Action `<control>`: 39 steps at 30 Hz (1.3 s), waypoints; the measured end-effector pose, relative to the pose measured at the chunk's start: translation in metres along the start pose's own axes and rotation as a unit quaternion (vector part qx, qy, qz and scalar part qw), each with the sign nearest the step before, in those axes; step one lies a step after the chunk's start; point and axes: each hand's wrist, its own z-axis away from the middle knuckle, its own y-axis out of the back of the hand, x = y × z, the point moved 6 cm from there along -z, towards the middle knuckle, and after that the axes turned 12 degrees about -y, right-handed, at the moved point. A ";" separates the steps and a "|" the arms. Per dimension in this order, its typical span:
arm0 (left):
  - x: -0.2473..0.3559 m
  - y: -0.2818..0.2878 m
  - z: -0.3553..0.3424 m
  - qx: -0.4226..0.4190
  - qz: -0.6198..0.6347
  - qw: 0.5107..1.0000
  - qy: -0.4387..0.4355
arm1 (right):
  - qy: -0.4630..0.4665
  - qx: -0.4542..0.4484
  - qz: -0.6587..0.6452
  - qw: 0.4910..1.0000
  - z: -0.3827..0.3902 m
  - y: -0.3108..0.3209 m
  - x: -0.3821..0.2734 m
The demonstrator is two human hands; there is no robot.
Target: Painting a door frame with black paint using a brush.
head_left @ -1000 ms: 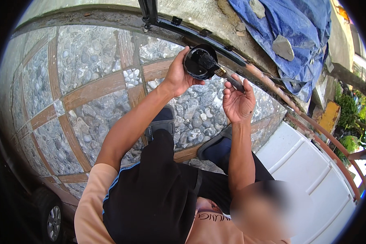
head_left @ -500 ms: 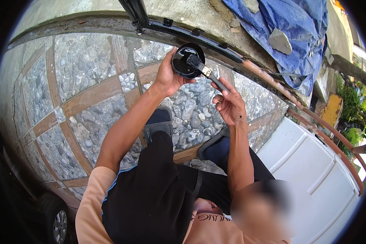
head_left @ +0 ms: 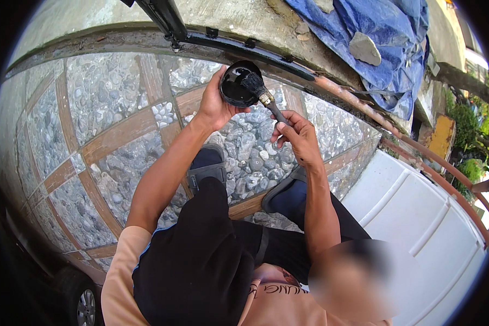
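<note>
My left hand (head_left: 215, 106) cups a small round black container (head_left: 251, 66) from its left side and underneath. Dark, glossy paint (head_left: 232, 82) lies inside it. In my right hand (head_left: 300, 137) is a paintbrush (head_left: 267, 100), its grey handle pinched between thumb and fingers. The brush points up and left, its black-coated bristles inside the container against the right part of the rim. Just beyond my hands runs a low metal rail (head_left: 239, 48). Its left stretch is glossy black, while the stretch to the right (head_left: 349, 95) is reddish brown.
A blue tarp (head_left: 388, 65) with a stone (head_left: 365, 49) on it covers the ledge behind the rail. White ribbed panels (head_left: 402, 217) stand at the right. Pebbled paving (head_left: 117, 81) with brown strips spreads below me. A vehicle wheel (head_left: 81, 301) shows at lower left.
Both hands, with the container and brush, sit slightly farther left in view, as the rail and tarp also do. My right-hand fingers have closed more around the brush handle.
</note>
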 end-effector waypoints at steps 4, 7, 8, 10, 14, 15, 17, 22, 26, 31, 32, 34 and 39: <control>-0.003 0.011 0.000 -0.022 0.004 1.000 0.004 | 0.017 0.005 -0.117 0.993 0.000 0.010 -0.002; 0.000 0.017 0.005 -0.017 0.008 1.000 0.004 | 0.020 0.073 -0.178 0.981 -0.010 0.028 0.007; 0.002 0.019 0.009 -0.005 0.006 1.000 0.001 | 0.017 0.115 -0.190 0.975 -0.014 0.036 0.010; 0.004 0.025 0.017 -0.004 0.007 1.000 0.003 | 0.009 0.150 -0.193 0.970 -0.029 0.041 0.018; 0.011 0.038 0.031 0.019 -0.016 1.000 -0.005 | -0.004 0.193 -0.198 0.961 -0.060 0.046 0.034; 0.013 0.038 0.034 0.014 -0.012 1.000 -0.011 | -0.011 0.212 -0.210 0.954 -0.066 0.047 0.035; 0.015 0.036 0.041 0.001 0.002 1.000 -0.020 | -0.024 0.242 -0.214 0.946 -0.076 0.050 0.035; 0.017 0.039 0.046 0.020 0.004 1.000 -0.017 | -0.038 0.277 -0.196 0.940 -0.097 0.056 0.032; 0.018 0.036 0.046 0.010 0.007 1.000 -0.020 | -0.051 0.292 -0.220 0.929 -0.103 0.061 0.030; 0.021 0.039 0.051 0.001 0.005 1.000 -0.022 | -0.026 0.284 -0.236 0.929 -0.090 0.059 0.029; 0.021 0.039 0.051 0.003 0.005 1.000 -0.023 | -0.027 0.283 -0.236 0.929 -0.091 0.058 0.031; 0.019 0.037 0.051 0.004 0.003 1.000 -0.020 | -0.047 0.282 -0.241 0.927 -0.093 0.060 0.041; 0.018 0.036 0.050 0.009 -0.007 1.000 -0.016 | -0.017 0.272 -0.237 0.933 -0.108 0.064 0.027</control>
